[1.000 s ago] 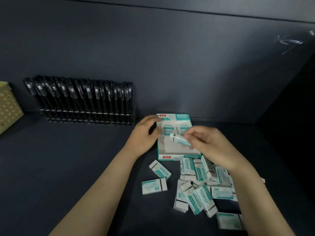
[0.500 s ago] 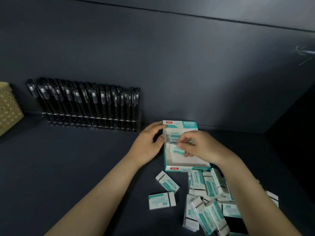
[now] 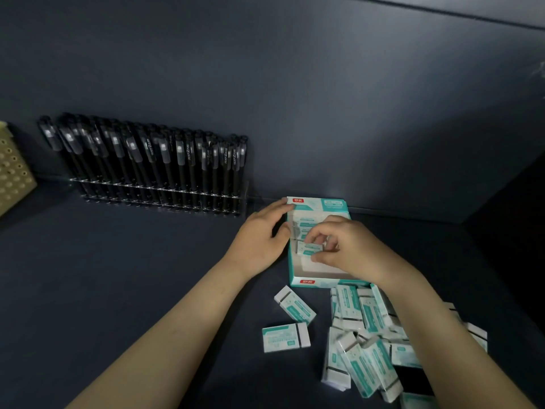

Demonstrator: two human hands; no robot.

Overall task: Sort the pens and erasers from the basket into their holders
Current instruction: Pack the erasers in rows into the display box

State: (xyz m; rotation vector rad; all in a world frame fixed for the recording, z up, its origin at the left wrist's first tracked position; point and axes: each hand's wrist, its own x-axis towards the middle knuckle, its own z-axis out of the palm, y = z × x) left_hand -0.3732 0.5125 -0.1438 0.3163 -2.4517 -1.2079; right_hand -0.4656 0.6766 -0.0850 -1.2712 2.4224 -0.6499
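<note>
Dim, cool-toned wide-angle view. Light falls from above and is brightest on the middle of the far wall (image 3: 295,98), while the far right corner sinks to near black. Small glints mark the pens (image 3: 153,160) and their clear rack (image 3: 159,191). Shadows on the tabletop (image 3: 118,276) are soft. The wall seam bows, and the leftmost pens lean outward. Loose erasers (image 3: 362,349) at near right are smeared. Print on the eraser (image 3: 309,249) pinched by the right hand (image 3: 348,249) is unreadably soft.

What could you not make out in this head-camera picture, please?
Head view:
- Eraser box: the right hand, pinching an eraser, covers its inside; fill uncountable.
- Basket: cut by the left edge; contents unseen.
- Loose erasers: partly under the right forearm, cropped by the bottom edge.
- Pens: print too small.
</note>
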